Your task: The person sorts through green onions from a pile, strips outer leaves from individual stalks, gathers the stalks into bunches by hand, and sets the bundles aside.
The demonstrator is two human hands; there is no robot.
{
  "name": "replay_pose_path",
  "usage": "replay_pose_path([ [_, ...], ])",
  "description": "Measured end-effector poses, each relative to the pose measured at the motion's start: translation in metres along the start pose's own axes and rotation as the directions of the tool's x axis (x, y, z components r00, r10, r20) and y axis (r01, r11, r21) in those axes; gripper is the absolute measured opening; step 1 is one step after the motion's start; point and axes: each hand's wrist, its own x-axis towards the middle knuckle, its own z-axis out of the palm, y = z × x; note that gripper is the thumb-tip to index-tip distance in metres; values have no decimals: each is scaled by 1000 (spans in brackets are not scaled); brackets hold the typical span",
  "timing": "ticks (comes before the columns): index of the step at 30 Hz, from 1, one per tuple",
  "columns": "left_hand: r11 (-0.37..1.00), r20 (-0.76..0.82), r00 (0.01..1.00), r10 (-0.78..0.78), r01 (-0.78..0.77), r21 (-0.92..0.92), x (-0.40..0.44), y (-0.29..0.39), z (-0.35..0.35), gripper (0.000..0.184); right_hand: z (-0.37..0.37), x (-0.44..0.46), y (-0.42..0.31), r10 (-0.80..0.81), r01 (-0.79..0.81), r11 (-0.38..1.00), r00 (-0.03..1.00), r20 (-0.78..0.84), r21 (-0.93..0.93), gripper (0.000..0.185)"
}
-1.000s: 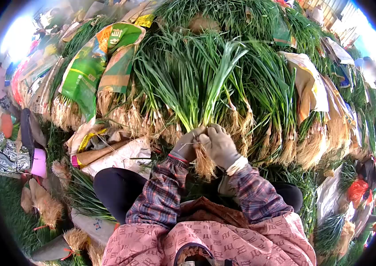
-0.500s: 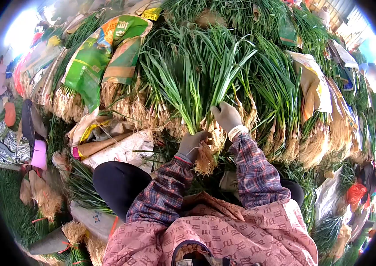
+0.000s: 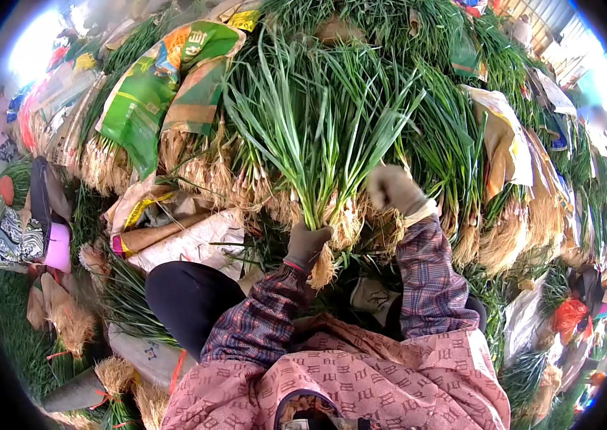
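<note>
A bunch of green garlic [image 3: 310, 197] stands in the closed fingers of my gloved left hand [image 3: 306, 246]. Its long leaves fan out upward and away from me, and its pale roots [image 3: 323, 268] hang below the fist. My right hand [image 3: 394, 189], also gloved, is right of the bunch and apart from it, near the rooted ends of the heap. Motion blurs its fingers, so I cannot see whether they hold anything. Beyond both hands lies a big heap of green garlic [image 3: 446, 136], roots toward me.
A green printed sack [image 3: 138, 100] covers part of the heap at left, and a pale sack [image 3: 504, 136] at right. A white sack [image 3: 189, 247] lies beside my left knee [image 3: 192, 297]. Tied bundles with roots [image 3: 116, 376] lie lower left. A red plastic bag [image 3: 572, 315] is at far right.
My right hand has moved right, away from the leaves it was touching. My left hand has stayed around the bunch, which now looks fuller and more upright.
</note>
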Motion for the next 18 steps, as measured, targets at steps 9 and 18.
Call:
replay_pose_path([
  [9,900,-93,985,148,-95,426,1,7,4,28,66,42,-38,38,-253,562,959,-281,-788,38],
  [18,996,44,997,64,-67,53,3,-12,-8,25,1,7,-10,-30,345,730,879,-477,590,31],
])
